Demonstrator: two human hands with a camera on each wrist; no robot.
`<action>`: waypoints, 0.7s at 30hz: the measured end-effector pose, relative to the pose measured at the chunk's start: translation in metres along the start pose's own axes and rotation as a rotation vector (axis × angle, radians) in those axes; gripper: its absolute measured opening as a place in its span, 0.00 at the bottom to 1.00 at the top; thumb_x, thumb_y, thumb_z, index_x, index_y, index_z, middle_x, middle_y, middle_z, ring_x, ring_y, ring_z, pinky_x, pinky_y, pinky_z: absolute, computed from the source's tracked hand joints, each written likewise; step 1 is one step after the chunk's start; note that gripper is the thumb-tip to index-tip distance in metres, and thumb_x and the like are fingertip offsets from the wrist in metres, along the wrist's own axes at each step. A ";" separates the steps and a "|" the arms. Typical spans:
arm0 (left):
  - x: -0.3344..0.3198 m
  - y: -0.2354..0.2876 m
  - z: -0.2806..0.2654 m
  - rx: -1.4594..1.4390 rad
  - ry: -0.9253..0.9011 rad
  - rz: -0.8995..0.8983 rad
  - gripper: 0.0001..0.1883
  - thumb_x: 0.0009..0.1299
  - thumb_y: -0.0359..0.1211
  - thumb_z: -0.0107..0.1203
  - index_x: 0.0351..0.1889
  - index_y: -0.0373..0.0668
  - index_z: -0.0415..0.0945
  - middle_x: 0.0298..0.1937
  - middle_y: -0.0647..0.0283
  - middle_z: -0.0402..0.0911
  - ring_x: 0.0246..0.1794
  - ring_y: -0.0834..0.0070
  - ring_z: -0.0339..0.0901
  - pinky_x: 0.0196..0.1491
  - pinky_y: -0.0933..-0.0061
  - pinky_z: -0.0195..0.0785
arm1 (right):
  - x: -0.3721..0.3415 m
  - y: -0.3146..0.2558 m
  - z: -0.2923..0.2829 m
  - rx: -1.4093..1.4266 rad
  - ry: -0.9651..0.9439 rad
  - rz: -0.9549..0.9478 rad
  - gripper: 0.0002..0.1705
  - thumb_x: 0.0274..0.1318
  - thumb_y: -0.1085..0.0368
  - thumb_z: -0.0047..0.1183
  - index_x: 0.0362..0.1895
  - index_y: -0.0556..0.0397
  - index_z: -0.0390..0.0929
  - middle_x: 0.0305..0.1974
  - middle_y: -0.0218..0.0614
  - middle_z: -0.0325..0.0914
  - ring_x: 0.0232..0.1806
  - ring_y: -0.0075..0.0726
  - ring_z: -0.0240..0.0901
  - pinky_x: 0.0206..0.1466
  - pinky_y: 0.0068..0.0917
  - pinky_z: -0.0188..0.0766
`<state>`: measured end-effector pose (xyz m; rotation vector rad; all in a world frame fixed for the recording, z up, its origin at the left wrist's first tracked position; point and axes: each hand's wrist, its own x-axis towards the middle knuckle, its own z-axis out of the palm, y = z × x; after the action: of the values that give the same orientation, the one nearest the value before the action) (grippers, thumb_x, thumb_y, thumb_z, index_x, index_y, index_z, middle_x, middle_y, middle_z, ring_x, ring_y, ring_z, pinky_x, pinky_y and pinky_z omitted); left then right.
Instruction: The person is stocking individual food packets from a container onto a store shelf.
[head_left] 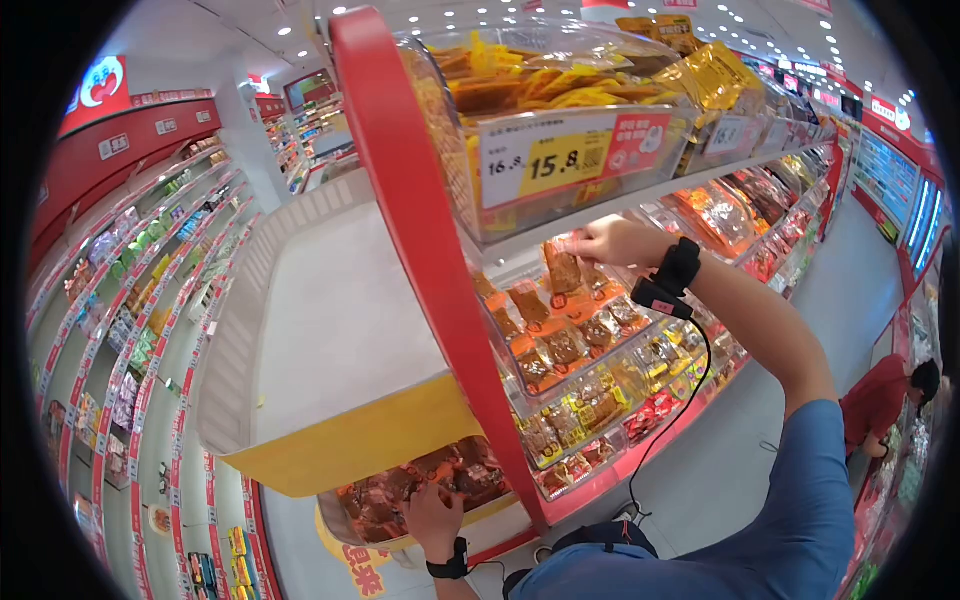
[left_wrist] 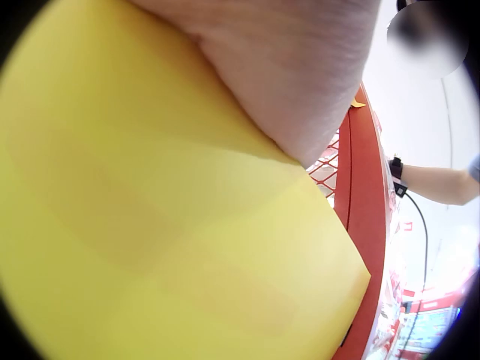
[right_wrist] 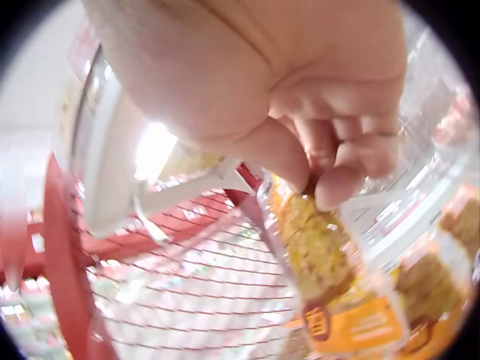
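Orange packet [right_wrist: 319, 255], right hand [head_left: 618, 243] pinching; left hand [head_left: 433, 515], grip unclear.

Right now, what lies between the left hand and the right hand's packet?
The red post, yellow panel and other packets, in the head view.

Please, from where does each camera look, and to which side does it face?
Head: worn there, facing forward and down at red-framed shelves; left grip, right grip, blue sleeve show.
Left wrist: worn there, facing a yellow panel; bare skin above, right forearm at far right.
Right wrist: worn there, facing a packet pinched by thumb and fingers.
Head and right-wrist views share that packet.
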<state>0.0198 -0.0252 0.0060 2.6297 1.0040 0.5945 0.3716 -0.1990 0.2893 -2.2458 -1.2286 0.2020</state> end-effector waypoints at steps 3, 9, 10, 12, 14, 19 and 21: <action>0.001 -0.006 0.005 0.026 0.000 -0.040 0.11 0.50 0.41 0.58 0.25 0.46 0.72 0.26 0.64 0.74 0.34 0.66 0.72 0.47 0.61 0.58 | 0.050 0.023 0.003 -0.235 -0.152 0.060 0.20 0.54 0.53 0.49 0.42 0.57 0.75 0.28 0.38 0.78 0.28 0.31 0.76 0.34 0.33 0.70; 0.003 -0.002 0.002 0.057 -0.013 -0.043 0.12 0.51 0.42 0.56 0.26 0.45 0.74 0.28 0.64 0.77 0.36 0.66 0.72 0.48 0.62 0.56 | 0.083 0.023 0.015 -0.268 -0.214 0.106 0.20 0.53 0.53 0.50 0.41 0.57 0.75 0.28 0.38 0.78 0.29 0.31 0.76 0.34 0.32 0.70; 0.003 0.000 0.001 0.048 -0.005 -0.045 0.12 0.51 0.42 0.56 0.26 0.45 0.74 0.28 0.64 0.77 0.36 0.66 0.72 0.47 0.63 0.56 | 0.088 0.022 0.021 -0.261 -0.217 0.110 0.20 0.53 0.53 0.51 0.41 0.57 0.75 0.28 0.38 0.78 0.29 0.31 0.76 0.34 0.32 0.70; 0.002 0.001 0.000 0.031 0.019 -0.054 0.11 0.51 0.41 0.56 0.25 0.44 0.74 0.28 0.63 0.78 0.35 0.66 0.72 0.47 0.63 0.56 | 0.097 0.025 0.029 -0.246 -0.223 0.113 0.20 0.53 0.53 0.51 0.41 0.57 0.75 0.28 0.38 0.78 0.29 0.31 0.76 0.34 0.32 0.70; 0.001 0.003 0.001 0.036 0.042 -0.047 0.10 0.51 0.39 0.55 0.24 0.44 0.74 0.28 0.62 0.77 0.35 0.66 0.72 0.46 0.63 0.56 | 0.106 0.030 0.036 -0.237 -0.229 0.114 0.21 0.52 0.53 0.51 0.41 0.57 0.75 0.29 0.38 0.78 0.29 0.31 0.76 0.34 0.32 0.70; 0.004 -0.005 0.006 0.035 0.177 0.048 0.06 0.52 0.35 0.55 0.21 0.45 0.71 0.24 0.63 0.75 0.31 0.65 0.71 0.42 0.64 0.57 | 0.117 0.041 0.064 -0.175 -0.212 0.116 0.21 0.51 0.52 0.52 0.41 0.57 0.75 0.29 0.38 0.78 0.29 0.32 0.77 0.34 0.32 0.70; 0.004 -0.005 0.006 0.035 0.101 0.016 0.07 0.53 0.35 0.53 0.26 0.43 0.74 0.29 0.60 0.78 0.35 0.66 0.73 0.45 0.63 0.57 | 0.120 0.042 0.071 -0.164 -0.209 0.115 0.21 0.51 0.52 0.52 0.40 0.57 0.75 0.29 0.38 0.78 0.29 0.32 0.77 0.34 0.32 0.70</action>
<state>0.0221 -0.0193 -0.0006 2.6646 1.0317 0.7266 0.4432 -0.0903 0.2233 -2.4917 -1.2620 0.4018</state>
